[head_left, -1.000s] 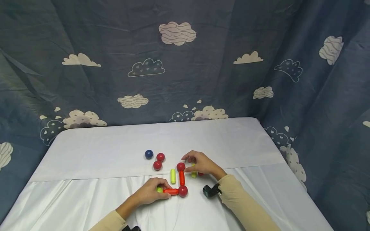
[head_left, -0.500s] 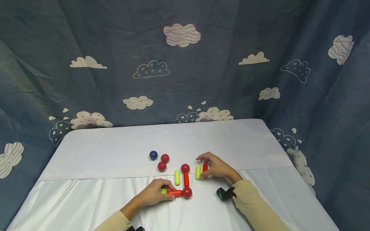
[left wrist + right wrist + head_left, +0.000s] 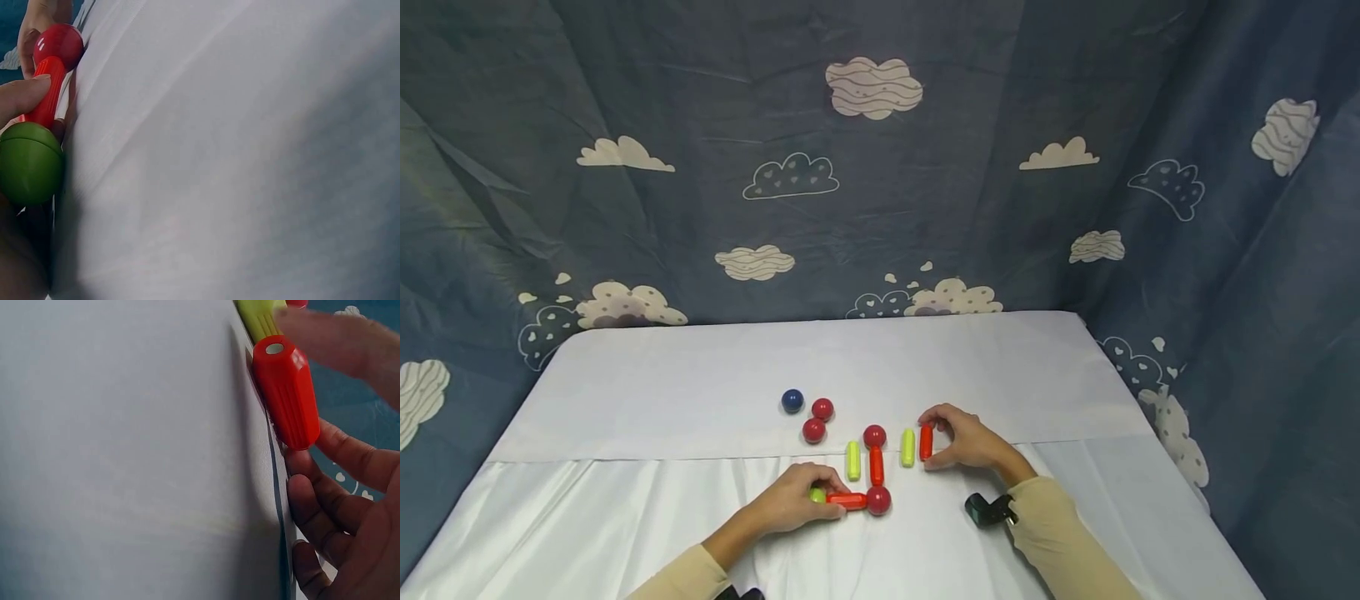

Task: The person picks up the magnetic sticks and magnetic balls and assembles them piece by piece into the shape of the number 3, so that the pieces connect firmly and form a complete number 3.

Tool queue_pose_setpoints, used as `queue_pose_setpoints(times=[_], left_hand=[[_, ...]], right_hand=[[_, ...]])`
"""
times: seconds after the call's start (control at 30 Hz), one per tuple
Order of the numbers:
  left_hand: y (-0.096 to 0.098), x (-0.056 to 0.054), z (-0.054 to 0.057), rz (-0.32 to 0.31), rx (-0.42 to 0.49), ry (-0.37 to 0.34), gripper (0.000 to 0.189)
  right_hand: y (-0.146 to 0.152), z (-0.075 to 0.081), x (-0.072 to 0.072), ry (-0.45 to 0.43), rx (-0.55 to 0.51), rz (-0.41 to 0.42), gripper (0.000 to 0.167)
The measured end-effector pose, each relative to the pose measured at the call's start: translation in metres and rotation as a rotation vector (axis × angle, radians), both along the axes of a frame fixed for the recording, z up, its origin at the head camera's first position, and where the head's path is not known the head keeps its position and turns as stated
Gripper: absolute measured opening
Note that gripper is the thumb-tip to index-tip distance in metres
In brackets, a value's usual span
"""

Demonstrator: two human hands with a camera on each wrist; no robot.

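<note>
My left hand [image 3: 797, 498] holds a red rod [image 3: 847, 501] between thumb and fingers. One end of this rod meets a red ball [image 3: 878, 500], and a green ball [image 3: 30, 164] is at its other end. From the red ball a second red rod [image 3: 877, 467] runs away to another red ball [image 3: 874, 436]. My right hand [image 3: 973, 442] is around a loose red rod [image 3: 927, 442] lying on the table. In the right wrist view, fingers [image 3: 303, 464] reach its far end, while the blurred thumb appears apart from its near end.
Yellow-green rods lie on both sides of the joined piece, one on the left [image 3: 853, 461] and one on the right [image 3: 907, 447]. A blue ball [image 3: 792, 401] and two red balls [image 3: 822, 409] sit farther back on the white cloth [image 3: 700, 392]. A patterned curtain hangs behind.
My right hand has moved rightward, from beside the far red ball and yellow-green rod to the loose red rod. The left hand keeps its hold, and the joined piece stays put.
</note>
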State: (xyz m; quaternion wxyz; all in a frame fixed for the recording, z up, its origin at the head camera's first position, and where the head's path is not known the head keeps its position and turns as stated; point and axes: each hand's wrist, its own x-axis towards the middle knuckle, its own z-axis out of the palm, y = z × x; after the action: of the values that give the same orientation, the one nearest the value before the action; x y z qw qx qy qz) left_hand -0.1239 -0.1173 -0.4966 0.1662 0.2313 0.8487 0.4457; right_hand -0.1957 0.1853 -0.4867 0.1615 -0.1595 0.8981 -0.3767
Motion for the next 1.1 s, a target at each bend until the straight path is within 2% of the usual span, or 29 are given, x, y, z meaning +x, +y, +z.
queue_pose_setpoints(times=[0.27,0.5,0.7,0.97,1.1], left_hand=[[-0.001,0.001,-0.004,0.000,-0.011,0.003,0.016],[0.000,0.000,-0.003,-0.005,-0.007,0.005,0.016],[-0.001,-0.001,0.000,-0.006,-0.021,0.001,0.016],[-0.001,0.000,0.000,-0.001,-0.015,-0.005,0.016],[0.000,0.000,0.000,-0.001,-0.015,-0.001,0.016]], right_hand=[[0.002,-0.004,0.000,0.036,0.012,0.000,0.054],[0.006,0.002,-0.004,0.035,-0.031,0.035,0.052],[0.008,0.004,-0.011,-0.019,-0.097,0.016,0.054],[0.004,0.003,-0.024,-0.152,-0.247,-0.027,0.059],[-0.001,0.002,-0.031,-0.193,-0.279,-0.049,0.058]])
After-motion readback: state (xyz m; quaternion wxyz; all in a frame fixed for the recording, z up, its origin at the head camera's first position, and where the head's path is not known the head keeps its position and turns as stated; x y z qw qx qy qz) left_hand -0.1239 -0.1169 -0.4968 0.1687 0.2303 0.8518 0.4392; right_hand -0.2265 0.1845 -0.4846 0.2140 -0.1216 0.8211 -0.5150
